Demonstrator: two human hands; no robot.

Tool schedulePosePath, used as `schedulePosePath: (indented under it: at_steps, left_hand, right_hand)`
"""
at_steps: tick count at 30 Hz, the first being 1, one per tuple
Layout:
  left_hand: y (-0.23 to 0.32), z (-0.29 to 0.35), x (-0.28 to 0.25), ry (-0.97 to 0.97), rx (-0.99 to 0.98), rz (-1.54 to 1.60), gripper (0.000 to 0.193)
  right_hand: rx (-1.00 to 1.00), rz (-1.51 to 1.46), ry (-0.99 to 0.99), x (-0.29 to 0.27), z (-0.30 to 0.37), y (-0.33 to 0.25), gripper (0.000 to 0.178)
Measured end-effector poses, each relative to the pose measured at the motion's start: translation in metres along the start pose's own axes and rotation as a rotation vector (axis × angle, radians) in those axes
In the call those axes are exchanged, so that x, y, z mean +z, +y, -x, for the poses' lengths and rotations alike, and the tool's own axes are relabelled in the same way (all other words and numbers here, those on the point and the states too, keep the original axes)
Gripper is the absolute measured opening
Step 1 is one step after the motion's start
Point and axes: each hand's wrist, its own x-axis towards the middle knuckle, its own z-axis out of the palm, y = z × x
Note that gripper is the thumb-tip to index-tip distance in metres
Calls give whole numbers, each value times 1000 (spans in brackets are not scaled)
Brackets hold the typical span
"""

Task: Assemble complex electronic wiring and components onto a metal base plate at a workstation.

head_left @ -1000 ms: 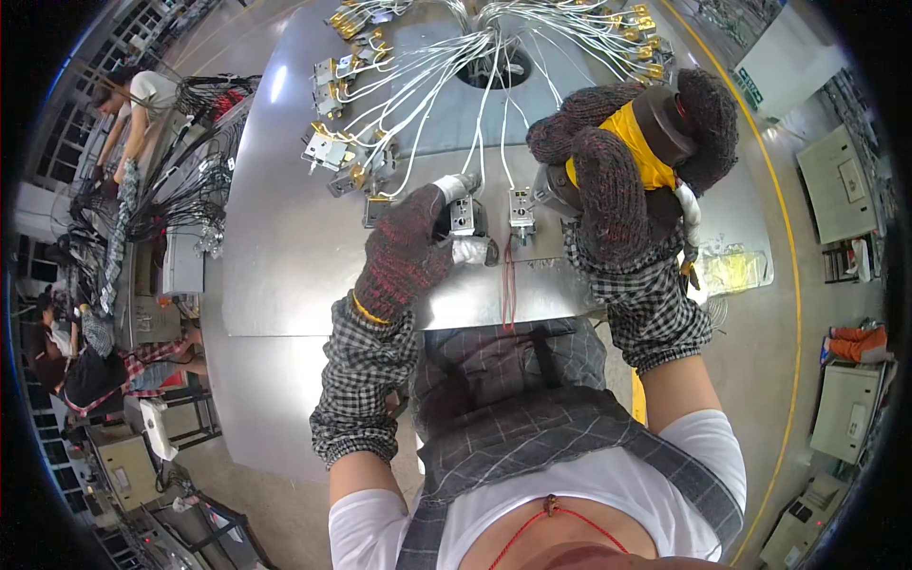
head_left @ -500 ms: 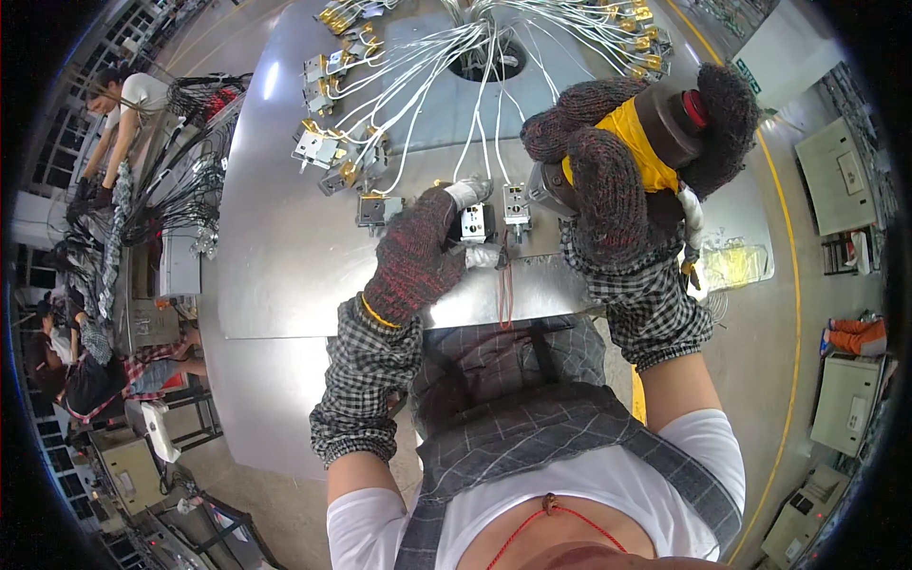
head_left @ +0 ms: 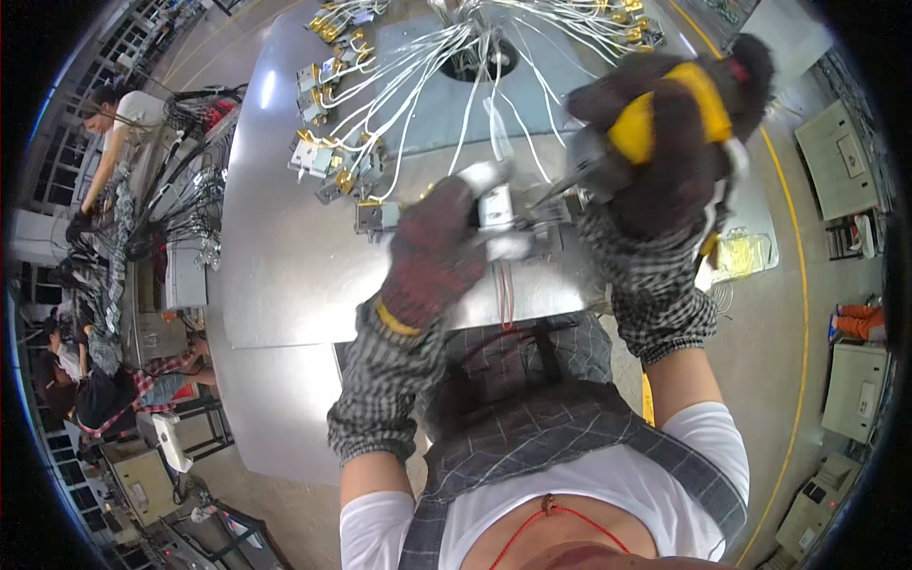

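My left hand, in a dark red-flecked knit glove with white-wrapped fingertips, is closed around a small silver metal box-shaped part just above the table's near edge. In my right hand, also gloved, is a dark power tool with yellow tape round its body. Its narrow tip points left, close beside the small part; motion blur hides whether they touch. Another small metal part by the tip is smeared too. White wires fan out from the table's round hole toward the parts.
More wired metal parts line the metal table at left and far right. Thin red wire hangs at the near edge. A yellow packet lies right. A co-worker stands among cables at left; cabinets stand right.
My left hand has shifted right with the metal part. My right hand and the power tool have moved slightly right, the tool's tip now turned toward the part.
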Motion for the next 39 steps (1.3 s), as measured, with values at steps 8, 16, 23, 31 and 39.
schedulePosePath:
  at_steps: [8,16,23,31,39]
  left_hand:
    - [-3,-16,-4,-225,-165,122,66]
    - [11,-19,-9,-193,-73,-170,67]
    - [21,-22,-7,-241,-133,-272,66]
    - [12,-21,-3,-274,-169,-201,69]
    - [4,-21,-38,-259,320,-546,64]
  right_hand:
    - [135,-253,264,-28,19,6,55]
    - [176,-109,1,-18,20,8,53]
    - [160,-233,62,-16,20,10,52]
    - [189,-370,56,-11,17,13,51]
    - [355,-603,31,-14,20,21,50]
